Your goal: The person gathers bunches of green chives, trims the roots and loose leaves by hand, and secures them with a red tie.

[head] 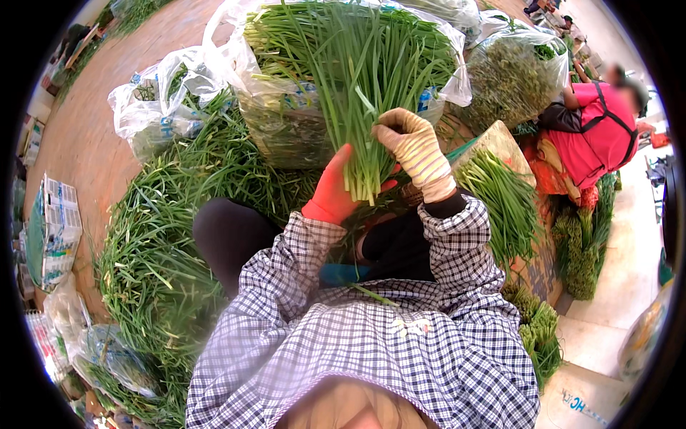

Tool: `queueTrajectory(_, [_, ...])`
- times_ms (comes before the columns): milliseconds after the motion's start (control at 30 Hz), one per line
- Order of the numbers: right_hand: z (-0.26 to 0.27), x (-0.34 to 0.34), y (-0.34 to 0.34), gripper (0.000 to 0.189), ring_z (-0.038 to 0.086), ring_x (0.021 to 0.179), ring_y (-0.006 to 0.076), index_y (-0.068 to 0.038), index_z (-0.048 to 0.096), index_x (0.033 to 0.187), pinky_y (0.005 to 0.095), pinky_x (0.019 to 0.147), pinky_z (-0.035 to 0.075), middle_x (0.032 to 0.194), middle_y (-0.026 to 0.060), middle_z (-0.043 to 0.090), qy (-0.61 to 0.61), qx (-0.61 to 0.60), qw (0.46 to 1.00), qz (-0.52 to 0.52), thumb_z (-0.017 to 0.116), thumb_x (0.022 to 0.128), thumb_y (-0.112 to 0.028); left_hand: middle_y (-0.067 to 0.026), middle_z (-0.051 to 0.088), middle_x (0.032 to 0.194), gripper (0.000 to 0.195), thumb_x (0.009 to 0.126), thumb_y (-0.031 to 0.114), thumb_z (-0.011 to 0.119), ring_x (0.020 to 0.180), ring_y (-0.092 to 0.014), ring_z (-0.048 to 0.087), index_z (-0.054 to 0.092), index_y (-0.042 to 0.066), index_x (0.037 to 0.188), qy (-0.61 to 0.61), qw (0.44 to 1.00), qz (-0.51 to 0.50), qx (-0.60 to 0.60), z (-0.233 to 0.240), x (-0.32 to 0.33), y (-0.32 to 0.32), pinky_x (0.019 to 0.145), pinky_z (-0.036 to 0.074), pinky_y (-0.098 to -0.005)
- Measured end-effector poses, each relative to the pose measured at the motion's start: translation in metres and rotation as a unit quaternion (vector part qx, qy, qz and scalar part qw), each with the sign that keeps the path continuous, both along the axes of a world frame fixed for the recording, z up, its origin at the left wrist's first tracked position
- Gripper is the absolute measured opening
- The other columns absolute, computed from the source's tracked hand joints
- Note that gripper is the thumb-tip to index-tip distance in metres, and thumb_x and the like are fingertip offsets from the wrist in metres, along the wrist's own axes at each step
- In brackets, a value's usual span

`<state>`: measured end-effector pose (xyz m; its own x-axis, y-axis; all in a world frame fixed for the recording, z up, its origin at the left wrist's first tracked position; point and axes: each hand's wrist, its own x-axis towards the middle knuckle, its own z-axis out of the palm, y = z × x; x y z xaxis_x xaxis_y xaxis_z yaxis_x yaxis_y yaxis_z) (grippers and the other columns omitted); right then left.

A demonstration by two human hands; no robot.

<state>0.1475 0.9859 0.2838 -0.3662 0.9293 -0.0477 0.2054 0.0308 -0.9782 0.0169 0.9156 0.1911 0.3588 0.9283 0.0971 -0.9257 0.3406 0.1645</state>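
Observation:
My left hand [335, 187], in a red glove, holds a bunch of long flat green leaves, probably garlic chives [362, 128], near its pale cut ends. The leaves point away from me. My right hand [415, 147], in a striped yellow and white knit glove, is at the bunch's right side with thumb and forefinger pinched together; whether they grip a leaf I cannot tell. Beyond the bunch stands an open clear plastic bag [284, 123] packed with the same greens. Another pile of cut greens [498, 198] lies to the right of my right forearm, against a tilted board [496, 142].
A large heap of loose leaves [155, 241] spreads on the left. Filled plastic bags [514, 75] stand beyond. At right sits a person in a pink top [595, 128], beside bundled greens [584, 252]. More bundles [541, 332] lie near my right elbow.

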Motion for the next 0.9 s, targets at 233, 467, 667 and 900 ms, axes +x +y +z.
queueTrajectory(233, [-0.009,-0.010,-0.006,0.017,0.063,0.078,0.0129,-0.001,0.066,0.098,0.0273,0.073,0.051,0.086,0.0077,0.068,-0.019,0.048,0.998,0.023,0.068,0.084,-0.011,-0.0090,0.060,0.124,0.041,0.100,0.033,0.047,0.110,-0.019,0.060,0.047,0.011,0.135,0.108,0.989,0.051,-0.084,0.000,0.011,0.012,0.088,0.053,-0.0392])
queueTrajectory(467, [0.023,-0.017,-0.029,0.006,0.060,0.064,0.0077,-0.004,0.063,0.096,0.0218,0.058,0.049,0.087,0.0062,0.069,0.256,0.017,0.966,0.004,0.061,0.090,-0.003,-0.0126,0.065,0.113,0.035,0.098,0.024,0.051,0.098,-0.026,0.066,0.056,0.000,0.123,0.186,0.977,0.095,-0.049,-0.008,0.007,0.017,0.084,0.056,-0.0389])
queueTrajectory(667, [0.062,0.026,-0.026,0.008,0.067,0.067,0.0142,-0.003,0.060,0.100,0.0266,0.061,0.056,0.096,0.0150,0.070,0.292,0.207,0.929,-0.091,0.058,0.094,-0.009,-0.0162,0.060,0.125,0.046,0.098,0.033,0.053,0.104,-0.035,0.064,0.050,0.002,0.132,0.179,0.979,0.032,-0.092,-0.008,0.006,0.023,0.085,0.056,-0.0435])
queueTrajectory(900, [0.078,0.091,-0.054,0.017,0.067,0.070,0.0205,0.002,0.064,0.092,0.0333,0.063,0.055,0.081,0.0140,0.069,0.200,0.093,0.958,0.182,0.066,0.086,-0.014,-0.0110,0.061,0.122,0.061,0.093,0.052,0.056,0.109,-0.031,0.061,0.051,0.008,0.134,0.090,0.995,0.004,-0.048,-0.001,0.008,0.022,0.093,0.052,-0.0435])
